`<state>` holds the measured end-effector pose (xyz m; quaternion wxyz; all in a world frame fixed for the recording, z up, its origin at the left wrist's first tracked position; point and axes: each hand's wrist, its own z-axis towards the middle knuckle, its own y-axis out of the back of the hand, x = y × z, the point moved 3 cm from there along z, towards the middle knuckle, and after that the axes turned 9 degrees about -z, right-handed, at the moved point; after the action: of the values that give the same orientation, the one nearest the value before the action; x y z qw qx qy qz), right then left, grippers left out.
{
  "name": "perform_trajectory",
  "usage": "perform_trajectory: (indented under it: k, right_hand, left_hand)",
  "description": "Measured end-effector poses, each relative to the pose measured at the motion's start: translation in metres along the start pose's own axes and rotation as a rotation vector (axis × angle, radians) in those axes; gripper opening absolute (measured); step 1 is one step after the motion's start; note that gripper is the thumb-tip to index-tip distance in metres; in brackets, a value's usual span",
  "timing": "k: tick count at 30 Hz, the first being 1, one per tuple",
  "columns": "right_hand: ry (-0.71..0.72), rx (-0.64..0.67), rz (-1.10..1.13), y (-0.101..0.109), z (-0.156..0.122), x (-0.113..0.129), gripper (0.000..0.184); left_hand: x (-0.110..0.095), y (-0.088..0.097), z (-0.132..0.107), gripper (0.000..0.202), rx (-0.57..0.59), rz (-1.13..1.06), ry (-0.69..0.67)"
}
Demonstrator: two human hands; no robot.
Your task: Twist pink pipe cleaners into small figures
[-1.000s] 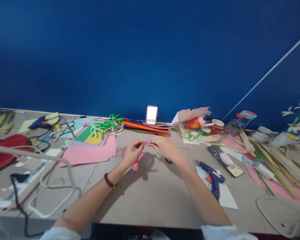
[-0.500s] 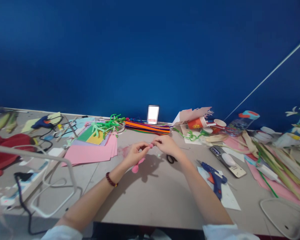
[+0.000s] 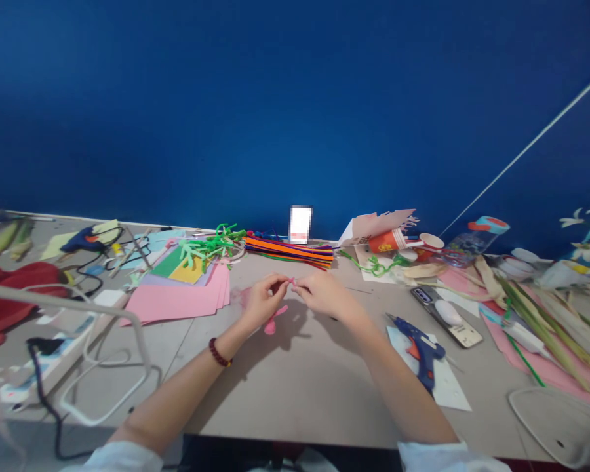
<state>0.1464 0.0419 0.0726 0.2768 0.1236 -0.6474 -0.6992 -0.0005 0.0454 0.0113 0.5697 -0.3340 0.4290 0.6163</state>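
My left hand and my right hand meet above the beige table, their fingertips pinching a small pink piece between them. A pink petal-shaped strip, perhaps foam paper, hangs below my left hand and seems joined to that piece. The exact material is too small to tell. Black scissor handles lay near my right hand earlier, and now my right hand and forearm hide them almost completely.
A blue glue gun lies on white paper to the right, beside a phone. Pink paper sheets and tangled green pipe cleaners lie ahead left. Striped pipe cleaners lie at the back, and a power strip sits front left.
My hands have come closer together around the small pink piece. The pink strip has swung up and to the right, and the scissors have gone from sight behind my right hand.
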Motion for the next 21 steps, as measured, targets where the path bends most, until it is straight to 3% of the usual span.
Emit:
perform_trajectory:
  k: [7, 13, 16, 21]
  right_hand:
    - [0.024, 0.001, -0.034, 0.002, 0.000, -0.003, 0.027]
    - [0.011, 0.007, 0.080, 0.002, 0.005, -0.018, 0.028]
    - [0.013, 0.039, 0.246, -0.007, 0.010, -0.027, 0.029]
    - [-0.038, 0.017, 0.390, -0.032, 0.021, -0.035, 0.038]
  left_hand:
    - [-0.007, -0.007, -0.006, 0.017, 0.189, 0.182, -0.103]
    - [-0.011, -0.012, -0.009, 0.022, 0.375, 0.107, -0.168]
    - [-0.015, -0.011, -0.008, 0.023, 0.357, 0.038, -0.123]
    - [-0.019, -0.010, -0.008, 0.020, 0.219, -0.015, -0.070]
